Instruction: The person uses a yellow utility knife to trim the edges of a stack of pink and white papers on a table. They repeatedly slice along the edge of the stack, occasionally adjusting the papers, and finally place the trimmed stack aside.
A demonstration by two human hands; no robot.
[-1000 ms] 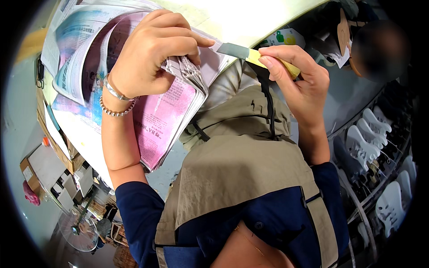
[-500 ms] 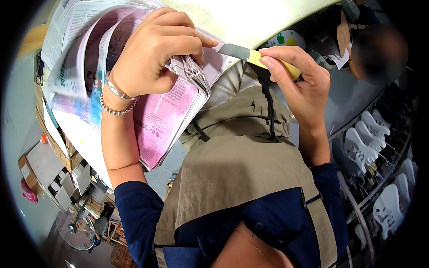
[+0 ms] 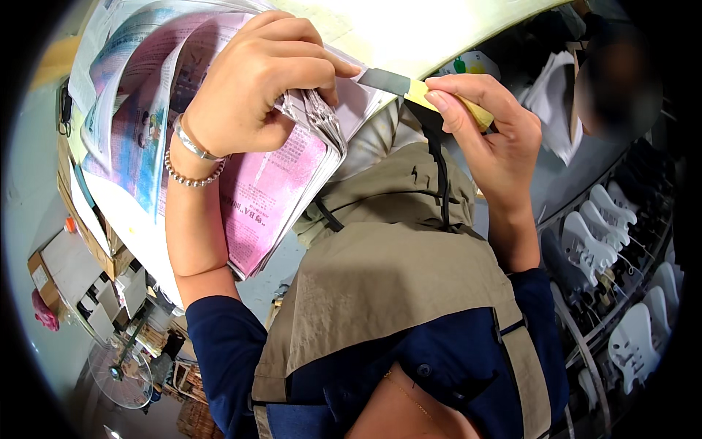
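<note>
My left hand (image 3: 267, 84) rests on a thick stack of newspapers (image 3: 267, 197), its fingers curled over the crumpled, frayed edge. Its index fingertip reaches the tip of a flat grey blade. That blade belongs to a scraper-like knife (image 3: 391, 82) with a yellow handle, which my right hand (image 3: 497, 124) pinches between thumb and fingers. Pink and blue printing covers the newspapers, and their far-left sheets (image 3: 139, 95) curl upward. What lies beneath my left fingers is partly hidden.
A pale yellow-white tabletop (image 3: 409, 33) extends beyond the newspapers. On the right, another person holds white sheets (image 3: 556, 102) near a rack of white guitar-body shapes (image 3: 589, 238). A standing fan (image 3: 121, 373) and cardboard boxes (image 3: 47, 285) are at the lower left.
The loose newspaper sheets on the left have lifted and curled differently. White sheets now show more fully by the other person, and a wooden piece there is out of sight. My hands barely moved.
</note>
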